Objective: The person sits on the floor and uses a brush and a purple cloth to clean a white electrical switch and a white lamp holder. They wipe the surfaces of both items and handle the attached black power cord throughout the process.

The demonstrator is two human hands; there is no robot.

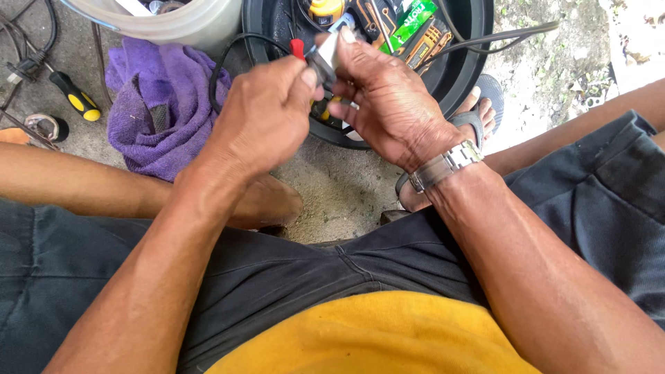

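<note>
Metal part: a small grey piece [325,57] held between both hands, above the rim of a black tub.
Left hand [267,114]: fingers closed, pinching the part's near side.
Right hand [388,97]: fingers wrapped around the part from above; metal watch [447,165] on the wrist.
Black tub [471,41]: holds tools and cable.
Ground: purple cloth [156,104], yellow-handled screwdriver [76,95] at left.

bare concrete [339,187] below hands; black tub [457,69], purple cloth [159,118] crowd beyond
</note>
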